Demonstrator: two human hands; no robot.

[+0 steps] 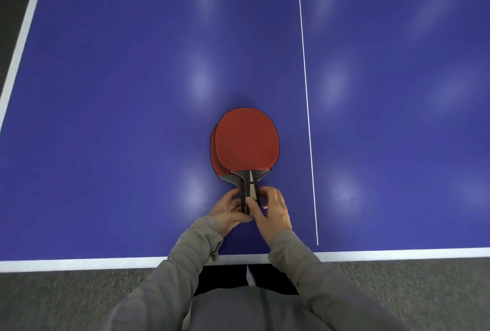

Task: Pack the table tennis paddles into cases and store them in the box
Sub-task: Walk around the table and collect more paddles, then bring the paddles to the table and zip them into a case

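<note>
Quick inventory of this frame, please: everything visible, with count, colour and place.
paddles: 2, red faces, dark handles, stacked slightly offset on the table, near its near edge, left of the centre line
table: 1, blue with white edge bands, fills most of the view
centre line: 1, thin white, runs away from the near edge
carpet: grey, below the table's near edge
sleeves: 2, grey, reaching over the near edge
left hand: 1, holds the paddle handles from the left
right hand: 1, pinches the handles from the right
</note>
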